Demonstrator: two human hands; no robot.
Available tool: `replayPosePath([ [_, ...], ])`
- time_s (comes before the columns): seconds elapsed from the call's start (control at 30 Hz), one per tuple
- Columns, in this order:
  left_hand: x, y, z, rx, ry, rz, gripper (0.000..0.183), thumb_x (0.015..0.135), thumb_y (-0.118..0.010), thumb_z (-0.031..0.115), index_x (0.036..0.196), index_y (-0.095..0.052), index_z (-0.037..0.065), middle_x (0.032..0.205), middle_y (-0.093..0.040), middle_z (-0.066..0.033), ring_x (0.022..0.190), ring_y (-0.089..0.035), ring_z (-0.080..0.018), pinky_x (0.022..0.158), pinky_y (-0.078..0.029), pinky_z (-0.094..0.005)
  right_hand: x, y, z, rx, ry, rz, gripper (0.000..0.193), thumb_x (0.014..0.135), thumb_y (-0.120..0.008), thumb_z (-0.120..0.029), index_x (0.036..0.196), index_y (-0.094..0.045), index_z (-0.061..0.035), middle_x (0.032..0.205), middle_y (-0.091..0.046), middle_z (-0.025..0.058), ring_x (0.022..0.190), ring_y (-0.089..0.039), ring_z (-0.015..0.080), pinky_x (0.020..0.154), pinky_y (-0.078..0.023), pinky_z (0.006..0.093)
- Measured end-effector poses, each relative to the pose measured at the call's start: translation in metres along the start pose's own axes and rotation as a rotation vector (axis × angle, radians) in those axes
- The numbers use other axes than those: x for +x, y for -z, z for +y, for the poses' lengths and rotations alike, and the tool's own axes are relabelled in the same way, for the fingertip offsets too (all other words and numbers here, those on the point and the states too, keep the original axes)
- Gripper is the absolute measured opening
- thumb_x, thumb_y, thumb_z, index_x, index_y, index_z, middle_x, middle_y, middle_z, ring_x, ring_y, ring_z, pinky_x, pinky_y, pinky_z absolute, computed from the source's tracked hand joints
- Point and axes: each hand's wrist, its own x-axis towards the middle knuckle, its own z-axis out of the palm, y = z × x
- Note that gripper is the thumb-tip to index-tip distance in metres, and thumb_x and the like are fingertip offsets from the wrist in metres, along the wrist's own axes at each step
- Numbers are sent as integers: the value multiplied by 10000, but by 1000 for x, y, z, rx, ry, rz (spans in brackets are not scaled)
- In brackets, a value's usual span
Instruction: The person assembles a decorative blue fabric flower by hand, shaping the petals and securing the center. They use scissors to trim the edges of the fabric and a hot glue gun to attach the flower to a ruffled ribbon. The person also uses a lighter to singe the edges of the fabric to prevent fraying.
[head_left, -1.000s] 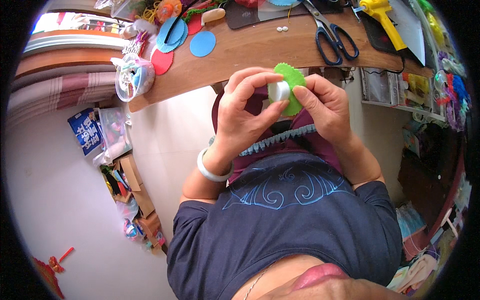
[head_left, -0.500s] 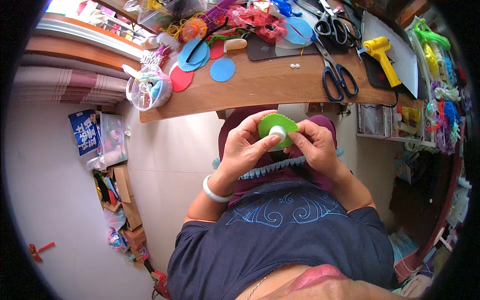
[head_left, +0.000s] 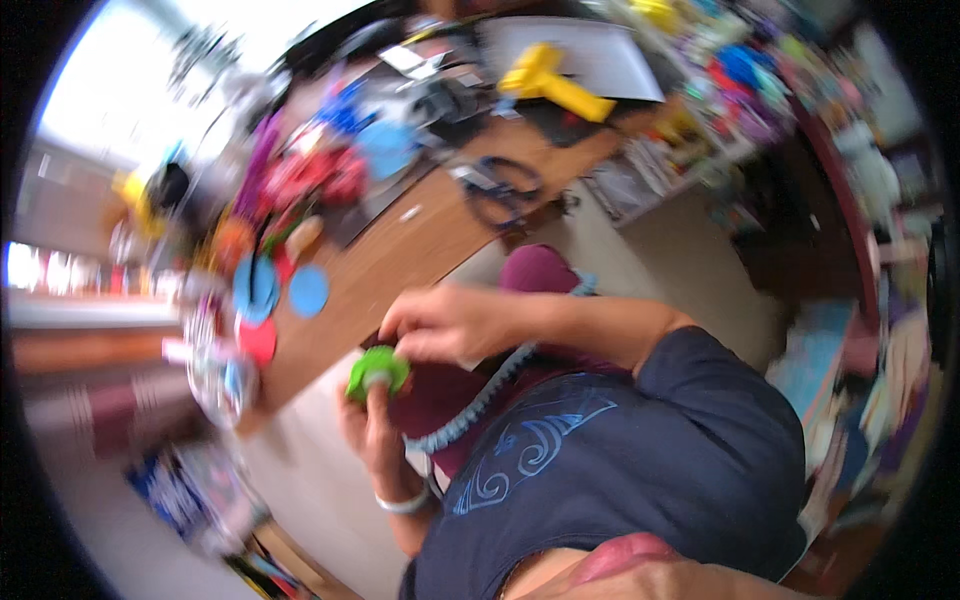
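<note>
A green disc (head_left: 381,366) with a scalloped edge is in my left hand (head_left: 372,425), out past the front edge of the wooden table. A small white round piece (head_left: 377,381) sits against the disc's near face, with my left thumb on it. My right hand (head_left: 445,325) is just above and to the right of the disc. Its fingers look partly stretched and apart, with nothing visible in them. Motion blur hides whether a fingertip touches the disc.
On the table (head_left: 400,255) lie blue discs (head_left: 308,291), a red disc (head_left: 257,341), dark-handled scissors (head_left: 500,190) and a yellow glue gun (head_left: 555,85). A clear tub (head_left: 222,385) stands at the table's left end. Red mesh material (head_left: 315,170) is heaped farther back.
The whole view has turned and blurred. My right hand has come off the disc's edge and moved above it. My left hand still holds the disc with the white piece.
</note>
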Motion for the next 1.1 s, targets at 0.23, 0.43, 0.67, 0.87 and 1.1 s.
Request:
replayPosePath([
  [0.23, 2, 10, -23, -143, 220, -203, 251, 885, -562, 65, 1126, -529, 0, 1026, -604, -92, 868, -603, -159, 785, -499, -277, -34, -26, 18, -118, -11, 28, 205, 859, -579, -206, 894, -555, -5, 759, -600, 175, 710, -595, 336, 623, -444, 389],
  [0.43, 0, -13, -32, -80, 95, -196, 261, 866, -602, 91, 1103, -527, 12, 1005, -603, -99, 846, -601, -168, 763, -500, -282, -61, -12, 17, -57, -98, 48, 247, 866, -582, -218, 989, -561, -5, 772, -614, 153, 713, -603, 308, 639, -451, 367],
  [0.67, -4, -13, -28, -154, 134, -131, 258, 873, -581, 64, 1113, -518, -11, 1004, -614, -112, 861, -625, -195, 685, -543, -307, -119, -31, 129, -599, -505, -520, 475, 794, -606, -395, 1082, -551, -22, 1016, -603, 203, 976, -561, 388, 819, -442, 457],
  [0.87, -24, -6, -42, -82, 182, -67, 245, 874, -581, 63, 1108, -525, 16, 1001, -620, -97, 848, -631, -186, 663, -553, -298, -162, -46, 150, -862, -485, -503, 265, 758, -607, -282, 885, -634, -50, 914, -650, 136, 960, -585, 327, 825, -388, 436],
  [1.1, -57, -24, -52, -62, 96, -83, 227, 862, -609, 92, 1063, -542, 8, 944, -630, -95, 798, -632, -177, 661, -544, -292, -168, -31, 111, -572, -429, -123, 234, 797, -568, -246, 877, -617, -32, 860, -645, 157, 841, -614, 335, 744, -440, 455],
])
